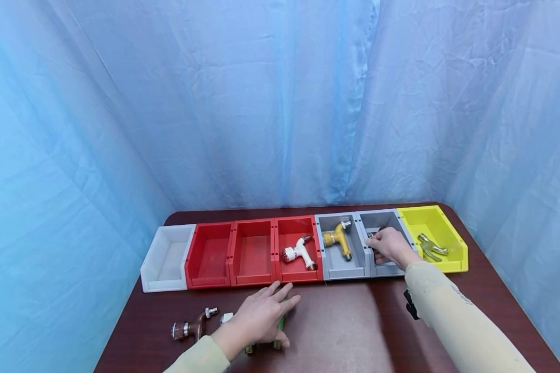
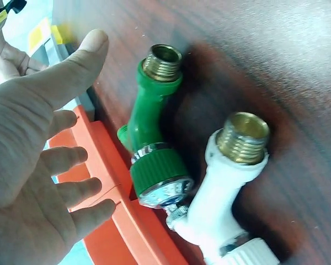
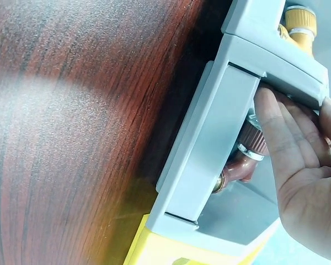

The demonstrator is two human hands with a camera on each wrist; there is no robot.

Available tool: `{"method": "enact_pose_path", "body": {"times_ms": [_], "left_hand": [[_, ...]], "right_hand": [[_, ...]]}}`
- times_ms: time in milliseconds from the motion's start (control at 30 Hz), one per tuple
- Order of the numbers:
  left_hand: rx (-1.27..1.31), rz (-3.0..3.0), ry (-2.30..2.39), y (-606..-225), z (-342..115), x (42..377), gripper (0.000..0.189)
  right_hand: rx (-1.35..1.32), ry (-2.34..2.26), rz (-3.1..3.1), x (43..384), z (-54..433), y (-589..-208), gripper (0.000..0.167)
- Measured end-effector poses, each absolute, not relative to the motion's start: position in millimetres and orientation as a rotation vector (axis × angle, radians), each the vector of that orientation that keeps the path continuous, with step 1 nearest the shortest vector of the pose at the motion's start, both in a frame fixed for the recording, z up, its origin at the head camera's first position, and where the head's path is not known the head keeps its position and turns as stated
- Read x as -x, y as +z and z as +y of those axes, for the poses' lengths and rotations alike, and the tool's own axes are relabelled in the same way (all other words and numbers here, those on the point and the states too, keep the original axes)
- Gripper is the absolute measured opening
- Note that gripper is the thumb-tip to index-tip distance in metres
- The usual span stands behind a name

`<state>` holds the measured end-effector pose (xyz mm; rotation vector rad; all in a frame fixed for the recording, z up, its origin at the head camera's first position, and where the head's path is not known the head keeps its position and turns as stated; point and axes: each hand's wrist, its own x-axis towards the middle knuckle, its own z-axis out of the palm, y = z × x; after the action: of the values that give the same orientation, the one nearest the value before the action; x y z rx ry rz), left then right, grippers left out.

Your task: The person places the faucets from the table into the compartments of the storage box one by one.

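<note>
My right hand (image 1: pixel 392 246) is at the right-hand grey bin (image 3: pixel 209 143). Its fingers lie inside against the side wall and the thumb is across the wall's top edge, pinching it. A reddish-brown tap (image 3: pixel 245 157) lies in that bin, partly behind the hand in the head view. My left hand (image 1: pixel 259 316) is spread, palm down, over the front of the table. Below it are a green tap (image 2: pixel 149 121) and a white tap (image 2: pixel 220 193) with brass threads, mostly covered by the hand from above.
A brown tap (image 1: pixel 193 329) lies at the front left. Along the row stand a white bin (image 1: pixel 163 285), red bins (image 1: pixel 207 282), another grey bin (image 1: pixel 345 273) and a yellow bin (image 1: pixel 448 267). They hold a white tap (image 1: pixel 301 254), yellow tap (image 1: pixel 340 241) and brass-coloured tap (image 1: pixel 431 247).
</note>
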<state>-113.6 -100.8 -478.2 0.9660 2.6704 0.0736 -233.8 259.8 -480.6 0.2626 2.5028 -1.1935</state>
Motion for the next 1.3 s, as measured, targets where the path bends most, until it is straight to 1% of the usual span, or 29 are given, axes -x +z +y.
{"method": "enact_pose_path", "body": {"times_ms": [200, 533, 933, 1300], "left_hand": [[-0.872, 2.633, 0.064, -484.0, -102.6, 112.6, 0.099], [-0.867, 2.588, 0.056, -491.4, -110.4, 108.3, 0.1], [-0.929, 2.651, -0.059, -498.7, -115.8, 98.1, 0.101], [-0.999, 2.709, -0.126, -501.8, -116.7, 94.3, 0.094]], "right_hand": [[-0.275, -1.191, 2.505, 233.1, 258.6, -479.5, 0.026], [-0.306, -1.187, 2.494, 235.1, 257.0, -480.6, 0.026], [-0.306, -1.19, 2.488, 233.6, 257.6, -480.0, 0.025], [-0.304, -1.196, 2.487, 234.3, 257.8, -481.5, 0.025]]}}
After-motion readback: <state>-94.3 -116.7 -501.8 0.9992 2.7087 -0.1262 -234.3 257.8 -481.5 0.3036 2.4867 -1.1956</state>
